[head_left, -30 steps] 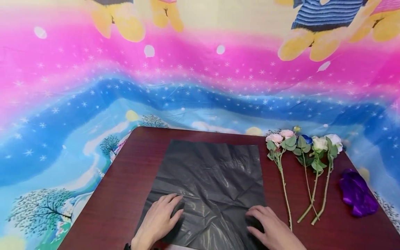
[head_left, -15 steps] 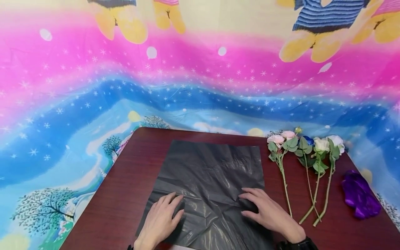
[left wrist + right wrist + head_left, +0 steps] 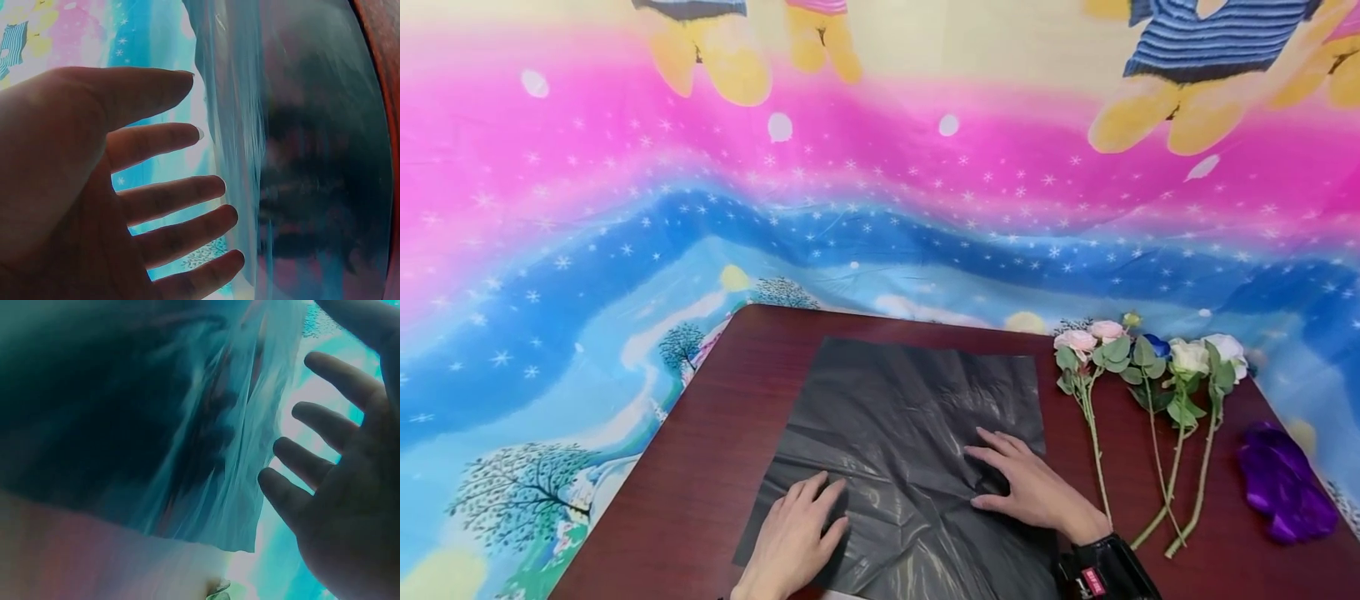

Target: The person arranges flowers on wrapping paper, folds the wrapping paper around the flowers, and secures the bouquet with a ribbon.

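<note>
A creased, glossy black sheet [image 3: 917,392] lies flat across the middle of the table. Over its near left part is my left hand [image 3: 790,533], fingers extended and spread, palm down. My right hand [image 3: 1026,483] hovers low over the sheet's right side, also with fingers apart and nothing in them. The left wrist view has the left hand's fingers [image 3: 181,194] loosely straight, with the sheet [image 3: 319,156] beyond the tips. In the right wrist view the right hand's fingers [image 3: 328,428] are straight beside the shiny sheet [image 3: 125,425].
On the right of the dark red table [image 3: 700,467] lie several artificial roses: pink ones [image 3: 1078,342], a blue one [image 3: 1157,344], and white ones [image 3: 1190,357]. Past their stems is a crumpled purple shiny bundle [image 3: 1285,483]. A printed cloth backdrop [image 3: 880,167] hangs behind.
My right hand has moved forward and left over the black sheet from its near right edge. My left hand stays nearly in place. The view has shifted slightly.
</note>
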A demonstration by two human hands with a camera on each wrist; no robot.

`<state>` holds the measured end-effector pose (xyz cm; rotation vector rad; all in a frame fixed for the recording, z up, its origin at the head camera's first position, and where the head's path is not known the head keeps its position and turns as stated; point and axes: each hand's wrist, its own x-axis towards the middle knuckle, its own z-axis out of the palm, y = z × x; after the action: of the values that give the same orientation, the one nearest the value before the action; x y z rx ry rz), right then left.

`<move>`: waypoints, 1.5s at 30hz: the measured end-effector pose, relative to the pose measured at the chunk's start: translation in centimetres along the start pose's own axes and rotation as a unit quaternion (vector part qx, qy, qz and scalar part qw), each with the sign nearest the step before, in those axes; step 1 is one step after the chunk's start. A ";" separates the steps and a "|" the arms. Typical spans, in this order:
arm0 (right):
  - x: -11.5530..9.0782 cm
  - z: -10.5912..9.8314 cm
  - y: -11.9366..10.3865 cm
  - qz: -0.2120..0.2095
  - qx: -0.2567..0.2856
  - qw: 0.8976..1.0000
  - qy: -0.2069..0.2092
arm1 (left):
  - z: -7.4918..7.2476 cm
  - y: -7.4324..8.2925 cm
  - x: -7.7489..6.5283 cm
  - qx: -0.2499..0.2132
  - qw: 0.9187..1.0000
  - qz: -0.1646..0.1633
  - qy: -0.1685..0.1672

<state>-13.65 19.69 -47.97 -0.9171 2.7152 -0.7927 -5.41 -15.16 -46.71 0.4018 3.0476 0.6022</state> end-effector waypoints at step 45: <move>-1.1 1.7 -1.0 0.118 -0.082 0.990 -0.001 | 0.2 -1.0 1.9 -0.028 0.994 -0.026 -0.106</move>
<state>-11.72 18.95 -48.85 -0.6049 2.8488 -0.5302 -7.50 -15.50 -47.17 0.3592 2.8228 0.5991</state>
